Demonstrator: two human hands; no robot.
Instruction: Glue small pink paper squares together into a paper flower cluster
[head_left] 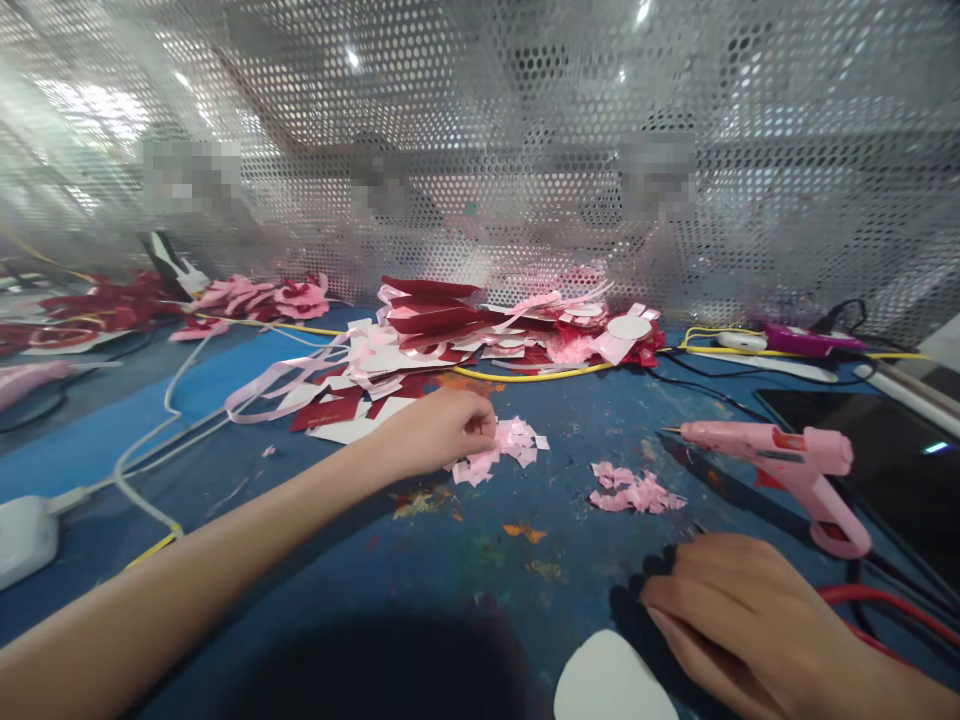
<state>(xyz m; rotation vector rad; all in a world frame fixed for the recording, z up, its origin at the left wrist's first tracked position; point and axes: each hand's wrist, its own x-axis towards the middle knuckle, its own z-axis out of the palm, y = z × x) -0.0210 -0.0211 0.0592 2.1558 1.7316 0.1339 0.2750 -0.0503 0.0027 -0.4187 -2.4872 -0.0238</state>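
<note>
My left hand (pixel 442 432) reaches across the table with its fingers curled in a pinch. Its fingertips are at the edge of a heap of small pink paper scraps (pixel 517 440), and what lies between them is hidden. My right hand (pixel 750 610) rests at the lower right, closed, knuckles up. A thin dark tip shows just beyond its knuckles, too small to name. Ahead of that hand lies a second cluster of pink scraps (pixel 637 490). A white rounded card piece (pixel 611 680) sits to its left at the bottom edge.
A pink glue gun (pixel 780 450) lies at right, nozzle leftward, beside a dark tablet-like panel (pixel 877 450). Red and pink paper pieces (pixel 435 325) are heaped along the back by a perforated metal screen (pixel 480 150). A yellow cable (pixel 532 376) and white cords (pixel 142 470) cross the table.
</note>
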